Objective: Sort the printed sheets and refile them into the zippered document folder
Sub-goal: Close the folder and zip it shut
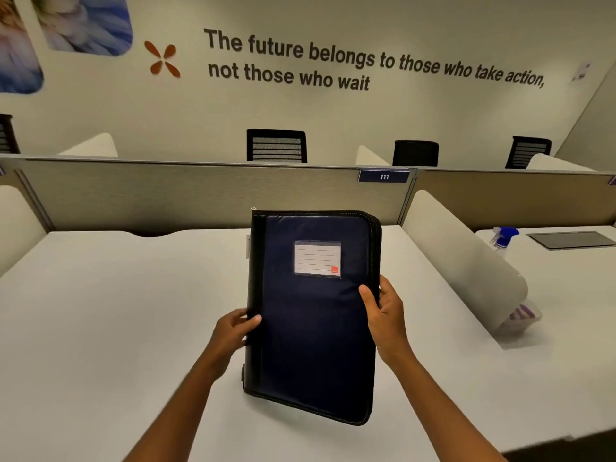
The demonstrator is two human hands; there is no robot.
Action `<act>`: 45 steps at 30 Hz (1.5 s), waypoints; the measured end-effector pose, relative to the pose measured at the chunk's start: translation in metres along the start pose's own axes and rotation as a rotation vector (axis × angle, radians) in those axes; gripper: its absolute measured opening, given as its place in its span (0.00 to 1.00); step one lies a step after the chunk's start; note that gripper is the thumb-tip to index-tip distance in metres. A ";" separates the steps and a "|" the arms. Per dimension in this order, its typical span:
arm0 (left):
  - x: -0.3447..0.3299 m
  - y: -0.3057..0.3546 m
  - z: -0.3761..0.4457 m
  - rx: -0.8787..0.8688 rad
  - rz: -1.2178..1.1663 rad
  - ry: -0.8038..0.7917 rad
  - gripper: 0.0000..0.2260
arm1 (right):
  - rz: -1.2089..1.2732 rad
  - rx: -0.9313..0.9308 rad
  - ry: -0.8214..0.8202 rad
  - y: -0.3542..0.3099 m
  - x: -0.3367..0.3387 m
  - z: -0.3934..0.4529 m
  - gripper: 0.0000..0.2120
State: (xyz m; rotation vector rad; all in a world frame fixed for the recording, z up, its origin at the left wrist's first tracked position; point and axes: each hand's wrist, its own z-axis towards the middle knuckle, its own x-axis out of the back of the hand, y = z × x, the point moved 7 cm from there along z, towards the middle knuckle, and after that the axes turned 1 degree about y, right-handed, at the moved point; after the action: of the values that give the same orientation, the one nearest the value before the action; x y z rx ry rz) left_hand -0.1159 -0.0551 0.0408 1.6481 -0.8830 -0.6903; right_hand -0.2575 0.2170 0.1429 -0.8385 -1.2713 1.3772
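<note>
The left hand and right hand each clasp a long side edge of the zippered document folder, fingers curled around it. It stands above the white counter, long axis upright, label pocket facing the camera. It looks padded, fairly stiff and light; the side edges seem the best hold.

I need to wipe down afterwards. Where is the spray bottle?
In the head view, the spray bottle stands far right on the neighbouring desk, beyond the curved white divider.
</note>
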 end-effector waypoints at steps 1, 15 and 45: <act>0.006 -0.009 -0.003 0.011 0.006 -0.025 0.17 | 0.001 -0.023 -0.010 0.006 -0.003 0.001 0.19; 0.046 -0.055 0.007 0.135 0.010 0.432 0.11 | -0.220 -0.260 -0.254 0.103 -0.086 0.065 0.20; 0.028 -0.061 0.064 -0.061 0.676 0.370 0.26 | -0.586 -0.059 -0.342 0.192 -0.139 0.076 0.24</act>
State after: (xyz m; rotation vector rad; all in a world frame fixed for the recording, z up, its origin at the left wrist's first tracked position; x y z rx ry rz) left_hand -0.1396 -0.1044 -0.0340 1.2464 -1.0455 0.0539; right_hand -0.3425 0.0833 -0.0493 -0.2262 -1.6611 1.0289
